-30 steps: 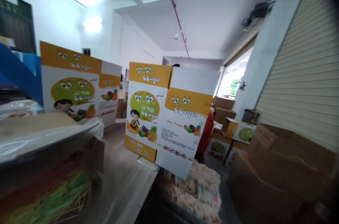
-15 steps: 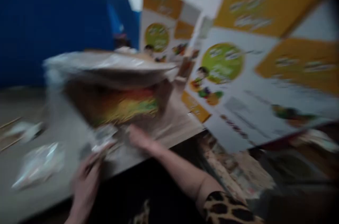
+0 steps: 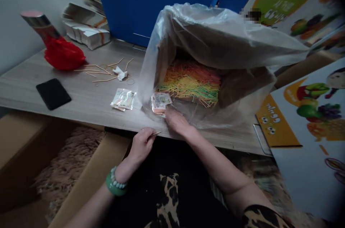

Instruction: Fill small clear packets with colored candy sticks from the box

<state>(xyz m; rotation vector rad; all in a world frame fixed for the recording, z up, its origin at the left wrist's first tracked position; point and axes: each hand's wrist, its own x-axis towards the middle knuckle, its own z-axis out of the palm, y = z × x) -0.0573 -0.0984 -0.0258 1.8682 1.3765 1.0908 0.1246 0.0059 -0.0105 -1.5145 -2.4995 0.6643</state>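
Left hand (image 3: pixel 140 145): Held low at the near edge of the table (image 3: pixel 86 106), thumb and finger pinched together on a thin stick (image 3: pixel 156 133).
Thin stick: Its tip points out of the left hand toward the right hand (image 3: pixel 176 122), near it but apart.
Right hand: Reaching in at the front of the plastic liner (image 3: pixel 231 25), fingers bent down beside the stacked packets (image 3: pixel 161 103); with the fingertips partly hidden, whether they are clamped or apart cannot be told.
Stacked packets: Just beyond the right hand's fingertips and to their left, seemingly touching them, though the view there is soft.
Coloured sticks (image 3: pixel 194 86): Heaped in red, yellow and green beyond the right hand, inside the lined box (image 3: pixel 237 89).
Single packet (image 3: pixel 123 99): Flat on the table, ahead of the left hand and a little to its left.
Loose sticks (image 3: pixel 105 79): Strewn farther beyond the left hand, near a crumpled white scrap (image 3: pixel 120 73).
Red bag (image 3: pixel 64 55): Well apart from the left hand, far to its left, behind a black flat object (image 3: pixel 53 93).
Open carton (image 3: pixel 106 158): Below the table edge, to the left hand's left.
Printed carton (image 3: pixel 299 174): Well to the right of the right hand.
Bangle (image 3: pixel 114 185): Green, on the left hand's wrist, beside a beaded bracelet (image 3: pixel 118 180).
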